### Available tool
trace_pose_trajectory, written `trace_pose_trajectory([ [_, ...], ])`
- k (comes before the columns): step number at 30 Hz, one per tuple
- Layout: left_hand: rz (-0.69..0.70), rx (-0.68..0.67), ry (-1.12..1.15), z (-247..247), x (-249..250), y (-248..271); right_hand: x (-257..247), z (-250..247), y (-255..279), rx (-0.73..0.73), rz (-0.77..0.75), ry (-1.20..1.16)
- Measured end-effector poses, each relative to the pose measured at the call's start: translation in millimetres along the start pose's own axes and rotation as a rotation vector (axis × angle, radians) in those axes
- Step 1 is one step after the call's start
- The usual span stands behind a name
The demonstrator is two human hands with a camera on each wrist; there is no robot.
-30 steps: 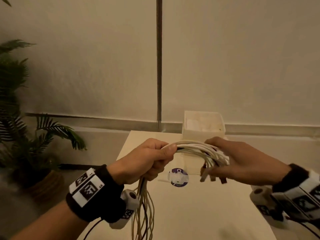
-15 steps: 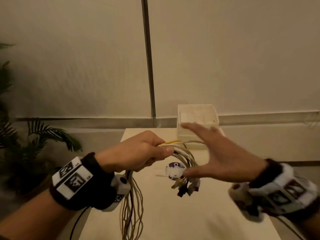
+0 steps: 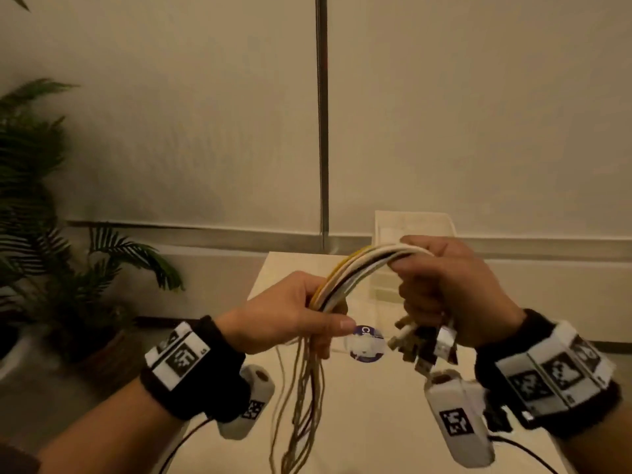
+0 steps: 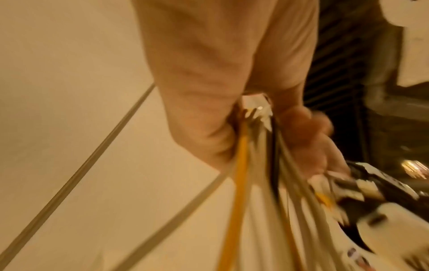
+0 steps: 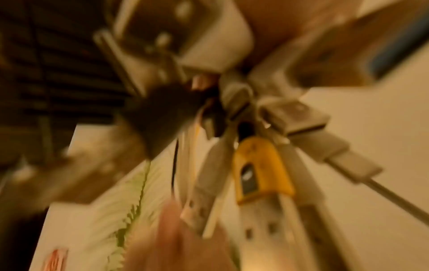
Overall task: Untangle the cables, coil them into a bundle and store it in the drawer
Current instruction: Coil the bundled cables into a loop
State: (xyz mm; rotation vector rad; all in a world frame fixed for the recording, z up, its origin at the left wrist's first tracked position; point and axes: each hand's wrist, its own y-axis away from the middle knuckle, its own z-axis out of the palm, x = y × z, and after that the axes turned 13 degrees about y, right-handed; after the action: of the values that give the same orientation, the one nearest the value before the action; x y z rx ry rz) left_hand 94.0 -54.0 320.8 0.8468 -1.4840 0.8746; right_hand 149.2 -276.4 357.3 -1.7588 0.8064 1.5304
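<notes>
Here the cable bundle (image 3: 359, 268) arches between both fists above the white table (image 3: 376, 422): left hand (image 3: 287, 313) clenched around its trailing strands, right hand (image 3: 451, 289) wrapped around the connector end, plugs (image 3: 424, 343) dangling below

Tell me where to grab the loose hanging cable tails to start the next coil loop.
Grip the hanging tails just below the left hand, coming from the right side with the right hand; there the strands run bunched and near vertical, before they splay apart lower down.
</notes>
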Motion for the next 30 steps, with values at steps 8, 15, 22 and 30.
trace_pose_trajectory([
  [8, -0.047, 0.063, 0.182, 46.5, -89.3, -13.3, -21.7, -34.8, 0.1, 0.097, 0.138, -0.465],
  [15, -0.114, 0.08, 0.313, 31.4, -104.7, -13.0, 18.3, -89.1, 26.1, -0.066, 0.254, -0.925],
  [22, -0.383, 0.235, 0.221, 70.6, -121.3, -30.7, 33.1, -55.3, 40.5, 0.03, -0.055, -1.175],
  [30, -0.565, 0.31, 0.386, 67.3, -73.8, -31.2, 65.1, -15.0, 28.7, 0.251, -0.13, 0.321],
])
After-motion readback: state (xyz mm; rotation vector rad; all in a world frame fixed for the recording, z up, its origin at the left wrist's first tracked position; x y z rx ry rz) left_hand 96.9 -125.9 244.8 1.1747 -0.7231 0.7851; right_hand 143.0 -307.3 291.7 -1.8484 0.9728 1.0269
